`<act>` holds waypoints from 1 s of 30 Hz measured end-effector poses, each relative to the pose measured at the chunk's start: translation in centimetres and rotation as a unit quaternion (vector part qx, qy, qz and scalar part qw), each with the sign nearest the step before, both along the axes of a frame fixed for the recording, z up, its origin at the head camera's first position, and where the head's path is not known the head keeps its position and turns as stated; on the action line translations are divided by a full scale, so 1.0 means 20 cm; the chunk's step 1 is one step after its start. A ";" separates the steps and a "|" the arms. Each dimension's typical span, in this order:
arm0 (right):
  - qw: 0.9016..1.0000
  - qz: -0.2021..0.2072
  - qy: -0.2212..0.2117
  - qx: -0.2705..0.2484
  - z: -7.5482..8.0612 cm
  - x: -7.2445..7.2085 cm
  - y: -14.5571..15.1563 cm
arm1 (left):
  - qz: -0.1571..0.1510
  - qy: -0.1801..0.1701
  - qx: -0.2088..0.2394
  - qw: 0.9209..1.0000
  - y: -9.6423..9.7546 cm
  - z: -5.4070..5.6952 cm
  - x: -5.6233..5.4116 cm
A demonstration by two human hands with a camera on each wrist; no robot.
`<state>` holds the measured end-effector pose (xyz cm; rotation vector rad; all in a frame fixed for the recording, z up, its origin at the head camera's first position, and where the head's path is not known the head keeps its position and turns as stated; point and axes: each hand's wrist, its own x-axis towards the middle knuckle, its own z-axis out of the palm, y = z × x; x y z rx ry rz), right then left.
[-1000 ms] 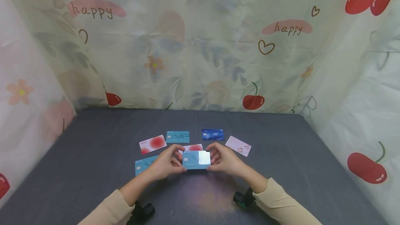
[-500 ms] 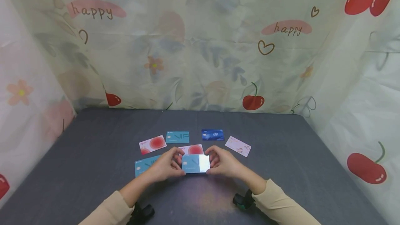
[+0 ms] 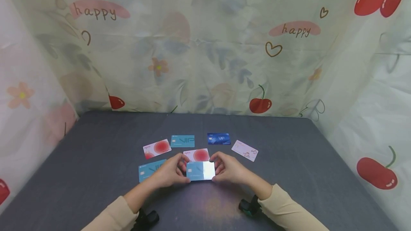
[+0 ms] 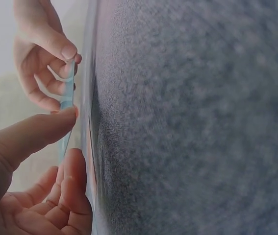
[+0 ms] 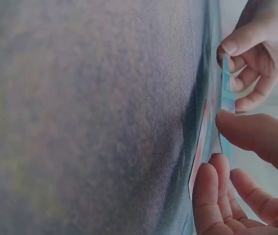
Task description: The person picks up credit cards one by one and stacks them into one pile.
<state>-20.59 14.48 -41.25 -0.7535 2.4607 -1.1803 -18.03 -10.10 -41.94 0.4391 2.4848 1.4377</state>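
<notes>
A light blue card with a bright glare on its right part is held raised off the table between both hands. My left hand pinches its left edge with thumb and fingers, and my right hand pinches the right edge. Both wrist views show the card almost edge-on. Just behind it lies a white card with a red circle, its lower part covered by the held card. Beside my left hand is a teal VIP card, partly hidden by that hand.
Farther back on the dark grey table lie another red-circle card, a teal VIP card, a dark blue VIP card and a pink card. A patterned curtain stands behind the table.
Both hands have moved the light blue card slightly toward the person, uncovering more of the red-circle card behind it. The cards on the table have stayed put.
</notes>
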 end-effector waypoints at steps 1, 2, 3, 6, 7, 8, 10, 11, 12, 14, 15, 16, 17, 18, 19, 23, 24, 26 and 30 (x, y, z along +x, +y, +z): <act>1.000 0.001 0.000 0.000 0.00 0.00 0.00 | 0.002 0.001 -0.004 1.000 0.00 0.00 0.00; 1.000 0.002 -0.001 0.001 0.00 0.00 0.00 | 0.004 0.001 -0.008 1.000 0.00 0.00 0.00; 1.000 0.001 -0.003 0.004 0.00 0.00 0.00 | 0.005 0.001 -0.012 1.000 0.01 0.00 0.01; 1.000 0.002 -0.007 0.008 0.00 0.00 -0.01 | 0.009 0.000 -0.022 1.000 0.01 0.01 0.01; 1.000 0.003 -0.010 0.009 0.00 0.00 -0.01 | 0.010 0.001 -0.025 1.000 0.01 0.01 0.01; 1.000 0.004 -0.011 0.010 0.00 0.00 -0.01 | 0.011 0.002 -0.028 1.000 0.02 0.01 0.01; 1.000 0.005 -0.013 0.010 0.00 0.00 -0.01 | 0.012 0.002 -0.035 0.999 0.02 0.01 0.01; 1.000 0.005 -0.015 0.010 -0.01 0.00 -0.01 | 0.013 0.001 -0.038 0.999 0.02 0.02 0.02; 1.000 0.004 -0.016 0.010 -0.01 0.00 -0.01 | 0.013 0.001 -0.041 0.999 0.02 0.02 0.02; 1.000 0.004 -0.016 0.014 -0.01 0.00 -0.02 | 0.015 -0.001 -0.047 0.999 0.03 0.02 0.02; 1.000 0.004 -0.016 0.017 -0.01 0.01 -0.02 | 0.016 -0.003 -0.050 0.999 0.03 0.02 0.02; 1.000 0.004 -0.016 0.020 -0.01 0.01 -0.02 | 0.017 -0.005 -0.053 0.998 0.03 0.02 0.03; 1.000 0.004 -0.016 0.023 -0.01 0.01 -0.02 | 0.018 -0.006 -0.057 0.998 0.03 0.02 0.03; 1.000 0.003 -0.016 0.027 -0.01 0.01 -0.02 | 0.018 -0.005 -0.062 0.998 0.03 0.02 0.03; 0.999 0.003 -0.016 0.031 -0.01 0.01 -0.02 | 0.020 -0.007 -0.066 0.998 0.03 0.02 0.03; 0.999 0.001 -0.018 0.040 -0.01 0.02 -0.02 | 0.020 -0.004 -0.080 0.997 0.04 0.02 0.03; 0.999 0.000 -0.018 0.043 -0.01 0.02 -0.02 | 0.019 -0.003 -0.081 0.996 0.04 0.02 0.03; 0.999 -0.002 -0.017 0.048 -0.01 0.02 -0.03 | 0.018 -0.001 -0.082 0.997 0.04 0.02 0.03; 0.998 -0.005 -0.017 0.057 -0.01 0.02 -0.03 | 0.015 0.004 -0.085 0.996 0.05 0.03 0.04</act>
